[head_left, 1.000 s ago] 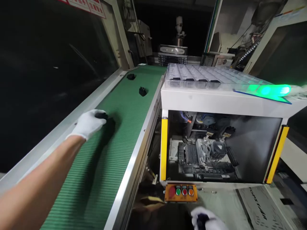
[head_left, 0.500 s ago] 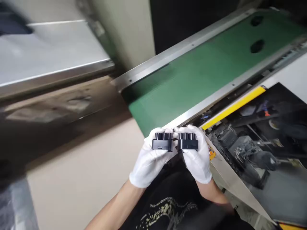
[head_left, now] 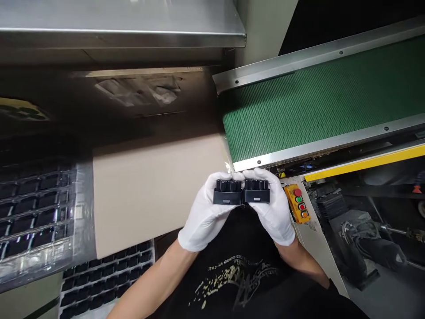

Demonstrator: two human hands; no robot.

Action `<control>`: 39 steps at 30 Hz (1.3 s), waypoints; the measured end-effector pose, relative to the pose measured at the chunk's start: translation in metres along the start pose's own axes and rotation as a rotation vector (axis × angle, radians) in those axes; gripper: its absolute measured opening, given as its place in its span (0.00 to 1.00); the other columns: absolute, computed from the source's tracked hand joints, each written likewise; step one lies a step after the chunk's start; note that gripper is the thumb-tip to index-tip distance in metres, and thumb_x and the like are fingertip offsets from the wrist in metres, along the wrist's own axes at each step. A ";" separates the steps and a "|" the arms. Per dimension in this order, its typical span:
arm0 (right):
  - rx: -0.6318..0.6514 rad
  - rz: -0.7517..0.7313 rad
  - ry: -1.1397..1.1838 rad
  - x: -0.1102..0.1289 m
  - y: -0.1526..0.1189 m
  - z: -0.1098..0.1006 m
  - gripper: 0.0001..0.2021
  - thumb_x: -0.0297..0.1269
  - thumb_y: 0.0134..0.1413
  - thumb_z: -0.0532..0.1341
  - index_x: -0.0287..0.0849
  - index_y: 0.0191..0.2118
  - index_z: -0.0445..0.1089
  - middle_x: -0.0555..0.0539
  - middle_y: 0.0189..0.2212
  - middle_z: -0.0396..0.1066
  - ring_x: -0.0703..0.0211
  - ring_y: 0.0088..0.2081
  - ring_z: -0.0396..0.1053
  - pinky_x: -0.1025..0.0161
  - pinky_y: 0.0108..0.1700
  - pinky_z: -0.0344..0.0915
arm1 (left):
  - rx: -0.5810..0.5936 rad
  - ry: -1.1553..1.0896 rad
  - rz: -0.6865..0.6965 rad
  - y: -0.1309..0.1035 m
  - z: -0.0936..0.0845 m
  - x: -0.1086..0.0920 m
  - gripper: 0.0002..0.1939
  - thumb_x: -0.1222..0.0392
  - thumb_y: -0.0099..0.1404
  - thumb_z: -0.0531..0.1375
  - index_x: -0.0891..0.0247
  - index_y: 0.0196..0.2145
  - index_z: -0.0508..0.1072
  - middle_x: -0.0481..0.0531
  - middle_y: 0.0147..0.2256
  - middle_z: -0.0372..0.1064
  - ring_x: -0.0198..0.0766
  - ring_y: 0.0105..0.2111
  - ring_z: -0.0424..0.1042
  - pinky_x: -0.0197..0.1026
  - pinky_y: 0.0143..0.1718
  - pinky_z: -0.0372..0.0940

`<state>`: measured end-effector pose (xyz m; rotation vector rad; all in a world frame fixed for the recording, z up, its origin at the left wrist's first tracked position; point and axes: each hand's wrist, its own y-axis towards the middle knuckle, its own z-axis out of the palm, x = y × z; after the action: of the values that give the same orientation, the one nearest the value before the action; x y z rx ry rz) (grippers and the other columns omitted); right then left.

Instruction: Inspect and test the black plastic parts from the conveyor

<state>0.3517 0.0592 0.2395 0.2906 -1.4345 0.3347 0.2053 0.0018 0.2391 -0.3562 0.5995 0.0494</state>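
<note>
Metal rail (head_left: pixel 322 145) ends near hands (head_left: pixel 205 217) (head_left: pixel 276 215) holding two black parts (head_left: pixel 227 196) (head_left: pixel 256 195)

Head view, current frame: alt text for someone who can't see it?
White-gloved left hand holds one black part, white-gloved right hand another, side by side. A green conveyor belt is at upper right, a beige board lies to the left, and an orange button box sits beside the right hand.

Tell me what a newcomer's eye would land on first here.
First, two black parts side by side near the middle, one in the white-gloved left hand, one in the right hand. Then the green belt stretching across the upper right, and the orange button box just beyond the right hand.
</note>
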 end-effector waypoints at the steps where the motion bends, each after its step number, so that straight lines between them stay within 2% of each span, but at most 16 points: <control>1: 0.001 0.003 -0.004 0.001 0.000 0.000 0.25 0.37 0.56 0.74 0.52 0.58 0.71 0.45 0.56 0.78 0.49 0.60 0.74 0.46 0.68 0.70 | -0.001 0.001 0.008 0.000 0.000 0.000 0.23 0.62 0.49 0.80 0.49 0.42 0.81 0.46 0.47 0.77 0.42 0.49 0.75 0.42 0.49 0.74; 8: -0.009 0.059 0.025 0.003 0.001 0.002 0.24 0.36 0.55 0.74 0.52 0.57 0.72 0.46 0.55 0.78 0.49 0.60 0.75 0.46 0.67 0.71 | -0.011 0.020 -0.006 0.002 -0.001 0.001 0.23 0.59 0.50 0.80 0.50 0.43 0.81 0.49 0.48 0.76 0.46 0.49 0.74 0.46 0.49 0.75; 14: -0.044 0.095 0.020 -0.001 -0.001 0.004 0.24 0.34 0.57 0.72 0.53 0.58 0.72 0.48 0.56 0.77 0.50 0.61 0.74 0.45 0.67 0.71 | 0.004 0.026 -0.047 0.007 -0.006 0.000 0.22 0.59 0.51 0.80 0.50 0.43 0.81 0.47 0.48 0.76 0.43 0.49 0.74 0.44 0.51 0.74; 22: -0.049 0.050 -0.037 0.005 0.003 0.006 0.25 0.33 0.58 0.72 0.54 0.59 0.72 0.49 0.57 0.78 0.50 0.61 0.74 0.46 0.68 0.70 | 0.033 0.046 0.001 0.012 -0.006 -0.001 0.22 0.61 0.53 0.79 0.50 0.44 0.82 0.46 0.49 0.78 0.41 0.50 0.76 0.42 0.53 0.74; 28: -0.056 0.058 -0.088 0.009 0.004 0.008 0.24 0.34 0.59 0.72 0.53 0.59 0.72 0.48 0.56 0.78 0.49 0.60 0.75 0.45 0.69 0.70 | -0.009 0.112 0.072 0.013 -0.008 -0.001 0.22 0.65 0.53 0.78 0.50 0.44 0.82 0.46 0.47 0.78 0.41 0.50 0.77 0.41 0.53 0.75; 33: -0.099 0.044 -0.121 0.013 0.009 0.010 0.23 0.33 0.60 0.71 0.53 0.60 0.71 0.48 0.55 0.79 0.50 0.59 0.76 0.45 0.68 0.70 | -0.060 0.193 0.124 0.015 -0.002 -0.004 0.22 0.62 0.53 0.79 0.51 0.44 0.81 0.49 0.49 0.78 0.47 0.53 0.77 0.49 0.56 0.75; 39: -0.091 -0.017 -0.185 0.024 0.015 0.011 0.25 0.33 0.62 0.70 0.55 0.62 0.70 0.49 0.55 0.79 0.50 0.60 0.75 0.42 0.69 0.69 | -0.086 0.209 0.138 0.017 0.007 -0.010 0.22 0.63 0.52 0.80 0.50 0.44 0.82 0.48 0.48 0.79 0.46 0.52 0.77 0.49 0.55 0.75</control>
<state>0.3386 0.0699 0.2646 0.2647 -1.6231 0.2331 0.1989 0.0208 0.2448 -0.4057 0.8304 0.1727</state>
